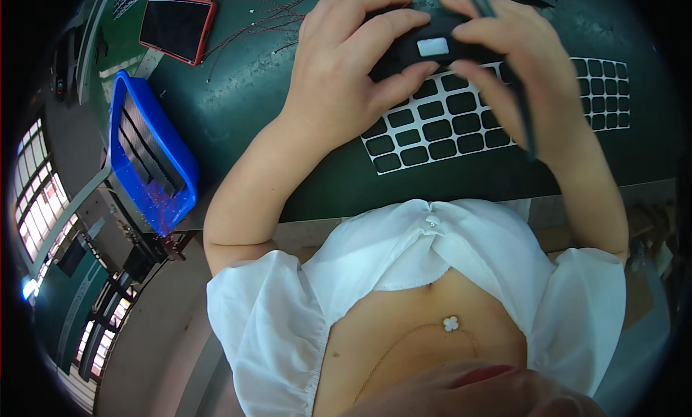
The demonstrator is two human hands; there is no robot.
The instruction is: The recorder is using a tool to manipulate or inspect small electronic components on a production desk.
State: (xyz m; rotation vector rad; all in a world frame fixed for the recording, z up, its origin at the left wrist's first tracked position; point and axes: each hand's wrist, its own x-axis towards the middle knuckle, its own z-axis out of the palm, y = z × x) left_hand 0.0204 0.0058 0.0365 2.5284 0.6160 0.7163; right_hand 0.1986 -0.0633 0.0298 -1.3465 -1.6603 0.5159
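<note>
A black device is gripped by the left hand at the far edge of the gridded sheet. Whether a blurred strip is gripped by the curled right hand cannot be told. Left of the sheet, a blue tray is seen.

Hands close together, fingers curled inward, forearms angled forward

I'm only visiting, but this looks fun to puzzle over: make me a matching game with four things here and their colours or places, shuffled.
1. Phone
2. Basket
3. Grid sheet
4. Dark object

A. Between left hand and right hand
B. White lattice
C. Red-edged
D. Blue

Pairs: 1-C, 2-D, 3-B, 4-A
</note>
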